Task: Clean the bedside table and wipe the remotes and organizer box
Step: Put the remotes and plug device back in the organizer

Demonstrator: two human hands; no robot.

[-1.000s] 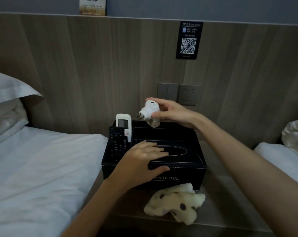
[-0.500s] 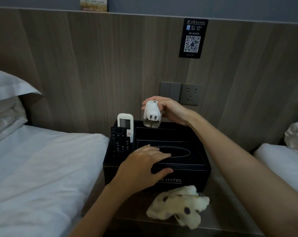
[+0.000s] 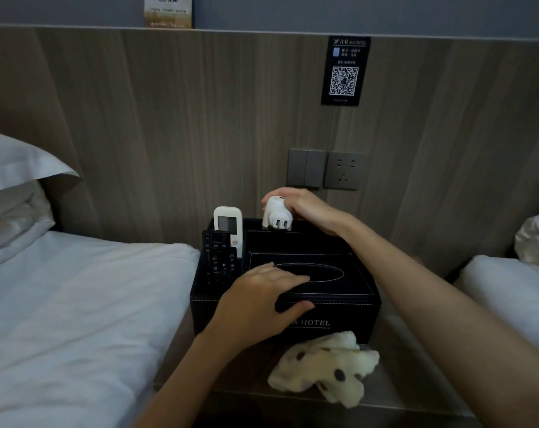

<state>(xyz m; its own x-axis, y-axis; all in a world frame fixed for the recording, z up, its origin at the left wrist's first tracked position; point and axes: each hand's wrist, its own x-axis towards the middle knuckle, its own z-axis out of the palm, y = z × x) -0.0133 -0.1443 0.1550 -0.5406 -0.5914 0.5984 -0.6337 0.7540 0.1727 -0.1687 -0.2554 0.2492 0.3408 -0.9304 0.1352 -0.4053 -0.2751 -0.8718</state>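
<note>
A black organizer box (image 3: 348,307) marked HOTEL stands on the bedside table (image 3: 395,384). My left hand (image 3: 259,301) grips its front top edge, fingers on the tissue-slot lid and thumb on the front face. A white remote (image 3: 228,223) and a black remote (image 3: 220,261) stand upright in the box's left compartment. My right hand (image 3: 305,208) holds a white plug-in device (image 3: 276,213) by its top, its lower end dipping into the box's back compartment. A cream cloth with dark dots (image 3: 324,366) lies crumpled on the table in front of the box.
White beds flank the table, one at left (image 3: 76,304) with pillows (image 3: 11,180), one at right (image 3: 509,291). The wood wall panel behind carries switches (image 3: 305,168), a socket (image 3: 342,169) and a QR-code sign (image 3: 344,71).
My right hand has lowered the white plug-in device from above the box down into its back compartment. My left hand has stayed on the box's front edge.
</note>
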